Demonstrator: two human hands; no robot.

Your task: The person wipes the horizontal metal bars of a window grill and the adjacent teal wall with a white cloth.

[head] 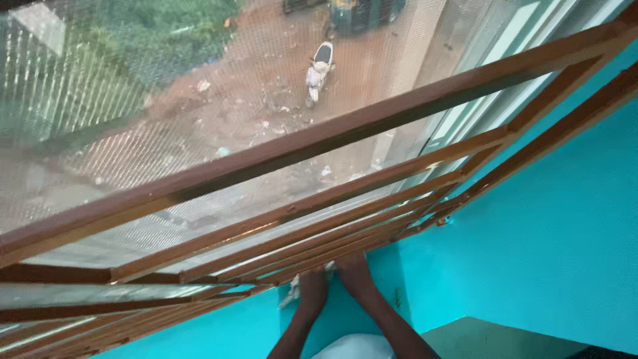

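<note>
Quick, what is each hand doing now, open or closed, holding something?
Left hand: closed on a whitish cloth low against the turquoise wall.
Right hand: fingers hidden behind the brown railing; cannot be told.

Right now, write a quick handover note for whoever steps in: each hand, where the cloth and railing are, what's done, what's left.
Left hand: low against the turquoise wall, just under the brown railing, touching a pale cloth; its grip is hidden.
Right hand: beside it, reaching up to the railing's bottom bar; fingers hidden behind the bars.
Mesh screen sits behind the railing.
Done: cannot tell from this view; no wiped area stands out.
Left: likely the bars above, if wiping is the job.
</note>
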